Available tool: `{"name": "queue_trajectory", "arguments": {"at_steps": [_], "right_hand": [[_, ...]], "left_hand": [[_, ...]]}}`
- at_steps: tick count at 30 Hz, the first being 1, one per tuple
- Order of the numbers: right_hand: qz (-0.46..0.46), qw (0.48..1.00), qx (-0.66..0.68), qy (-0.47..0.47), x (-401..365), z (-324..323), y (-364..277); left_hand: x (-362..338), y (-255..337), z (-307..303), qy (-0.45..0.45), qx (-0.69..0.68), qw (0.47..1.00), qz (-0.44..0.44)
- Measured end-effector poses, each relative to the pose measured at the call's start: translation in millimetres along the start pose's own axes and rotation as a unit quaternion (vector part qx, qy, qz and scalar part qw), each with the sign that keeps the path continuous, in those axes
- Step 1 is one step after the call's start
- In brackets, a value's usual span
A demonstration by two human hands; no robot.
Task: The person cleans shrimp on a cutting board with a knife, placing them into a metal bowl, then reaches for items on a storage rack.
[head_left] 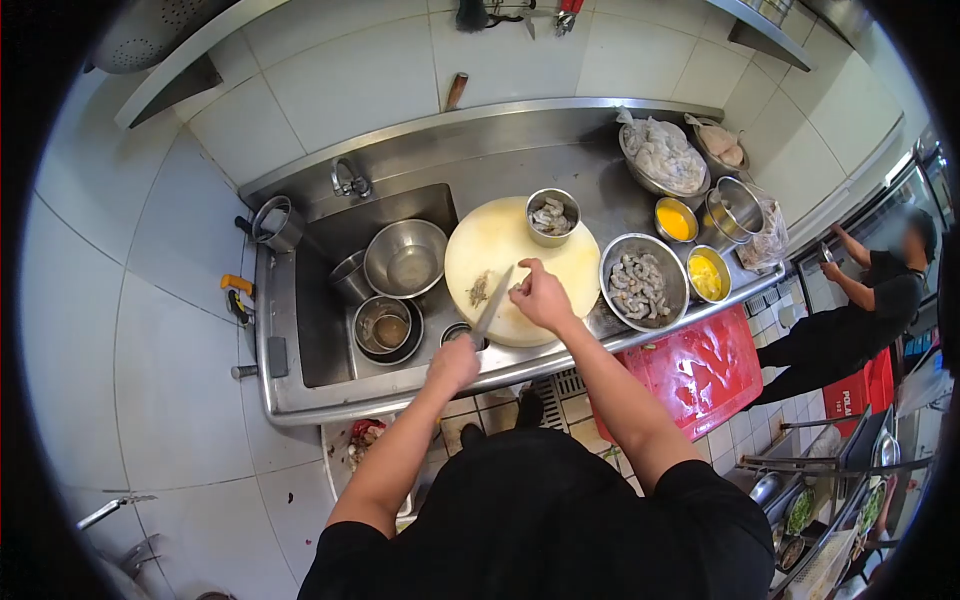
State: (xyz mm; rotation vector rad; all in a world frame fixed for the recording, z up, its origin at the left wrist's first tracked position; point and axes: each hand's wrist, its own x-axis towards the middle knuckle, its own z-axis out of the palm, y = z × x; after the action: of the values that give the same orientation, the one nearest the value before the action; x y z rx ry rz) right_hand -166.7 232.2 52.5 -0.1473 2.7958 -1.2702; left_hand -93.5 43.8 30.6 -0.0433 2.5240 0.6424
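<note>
My left hand (pixel 455 364) is closed round the handle of a knife (pixel 492 304), its blade slanting up over the round, pale cutting board (pixel 480 230). Over the board's right part, close to the blade tip, my right hand (pixel 541 298) has its fingers bent together; whatever they hold is too small to make out. A little heap of dark scraps (pixel 480 289) lies on the board left of the blade. At the board's upper edge stands a metal container (pixel 552 236) with shrimp inside. Right of the board, a steel bowl (pixel 612 300) holds many grey shrimp.
A sink (pixel 318 300) with metal bowls and pots lies left. Bagged food in a bowl (pixel 662 150) and containers of yellow food (pixel 705 275) stand right. A red lid or tray (pixel 690 375) is below the counter edge. Another person (pixel 880 290) stands far right.
</note>
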Motion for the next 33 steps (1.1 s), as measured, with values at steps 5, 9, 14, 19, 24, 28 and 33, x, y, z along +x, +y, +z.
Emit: {"name": "queue_trajectory", "arguments": {"at_steps": [5, 9, 14, 19, 24, 28, 33], "right_hand": [[-0.049, 0.992, -0.108, -0.032, -7.0, 41.8, 44.4], [-0.083, 0.989, -0.118, -0.03, -18.9, 35.6, 54.2], [-0.09, 0.988, -0.124, -0.033, -19.0, 36.5, 57.0], [-0.095, 0.99, -0.101, -0.01, -16.4, 45.1, 58.8], [-0.093, 0.991, -0.091, 0.008, -18.2, 43.9, 55.1], [-0.092, 0.992, -0.087, 0.011, -21.4, 44.2, 52.4], [-0.085, 0.992, -0.095, -0.012, -20.4, 43.1, 49.9]], "left_hand": [[-1.8, -4.6, -12.3, 0.057, 0.013, 0.998, -0.024], [-12.8, -2.5, 0.7, 0.063, -0.027, 0.998, 0.01], [-11.1, -4.5, 19.0, 0.031, -0.036, 0.999, 0.025], [-9.4, 3.9, -17.5, 0.055, -0.001, 0.998, -0.033], [5.2, -13.8, 25.1, 0.125, -0.007, 0.99, 0.059], [5.8, -30.3, 61.7, -0.122, -0.474, 0.871, -0.034], [16.2, -26.2, 70.1, -0.134, -0.566, 0.812, -0.038]]}}
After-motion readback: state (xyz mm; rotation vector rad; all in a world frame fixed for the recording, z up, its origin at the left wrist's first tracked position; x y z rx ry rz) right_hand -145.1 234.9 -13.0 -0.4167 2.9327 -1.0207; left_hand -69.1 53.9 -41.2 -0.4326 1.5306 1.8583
